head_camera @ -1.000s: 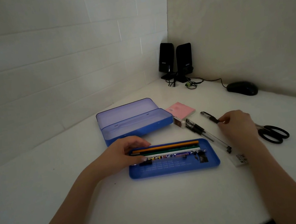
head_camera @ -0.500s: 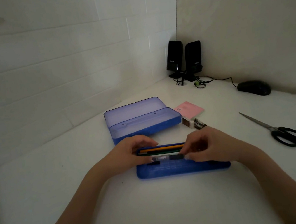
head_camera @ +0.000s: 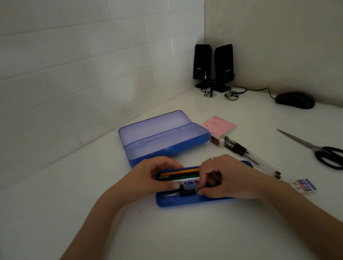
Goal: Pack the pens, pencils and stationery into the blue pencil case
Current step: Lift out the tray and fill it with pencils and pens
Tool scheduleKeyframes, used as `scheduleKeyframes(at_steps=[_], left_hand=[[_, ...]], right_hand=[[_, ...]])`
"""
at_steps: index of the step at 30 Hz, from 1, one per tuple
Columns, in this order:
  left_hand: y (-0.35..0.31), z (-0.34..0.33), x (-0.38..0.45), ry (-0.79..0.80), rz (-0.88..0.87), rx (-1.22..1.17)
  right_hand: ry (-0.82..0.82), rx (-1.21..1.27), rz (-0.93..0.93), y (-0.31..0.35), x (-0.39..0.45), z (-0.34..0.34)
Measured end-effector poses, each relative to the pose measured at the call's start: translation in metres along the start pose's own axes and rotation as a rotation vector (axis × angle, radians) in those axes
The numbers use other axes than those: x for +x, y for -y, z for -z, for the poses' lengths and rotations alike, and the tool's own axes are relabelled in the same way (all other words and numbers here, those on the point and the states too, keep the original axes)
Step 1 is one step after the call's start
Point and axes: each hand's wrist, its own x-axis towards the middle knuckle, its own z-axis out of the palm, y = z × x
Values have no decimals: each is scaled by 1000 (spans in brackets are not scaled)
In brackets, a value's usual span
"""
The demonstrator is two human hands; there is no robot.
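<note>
Because the blue tray (head_camera: 166, 202) is shallow, the left hand (head_camera: 151, 178) curls over its 9 o'clock end, pinning the pencils (head_camera: 180, 174) in a row. The right hand (head_camera: 223, 180), knuckles up, pinches a black pen (head_camera: 182, 193), laying it along the tray's near edge. Pencil case (head_camera: 163, 140) lies open at 12 o'clock.

Blue pencil case tray (head_camera: 166, 201); translucent blue case (head_camera: 163, 138). Orange pencil (head_camera: 178, 172), green pencil (head_camera: 182, 176), star-patterned pencil (head_camera: 189, 182). Pink sticky notes (head_camera: 218, 124). Black-handled scissors (head_camera: 334, 157), black speakers (head_camera: 212, 65), black mouse (head_camera: 295, 100).
</note>
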Motion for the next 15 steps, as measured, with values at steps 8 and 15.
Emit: scheduleKeyframes(at_steps=[8, 15], left_hand=[[-1, -1, -3, 24, -20, 79], [2, -3, -3, 13, -66, 160]], right_hand=[[-56, 64, -12, 4, -1, 1], [-655, -243, -439, -36, -7, 38]])
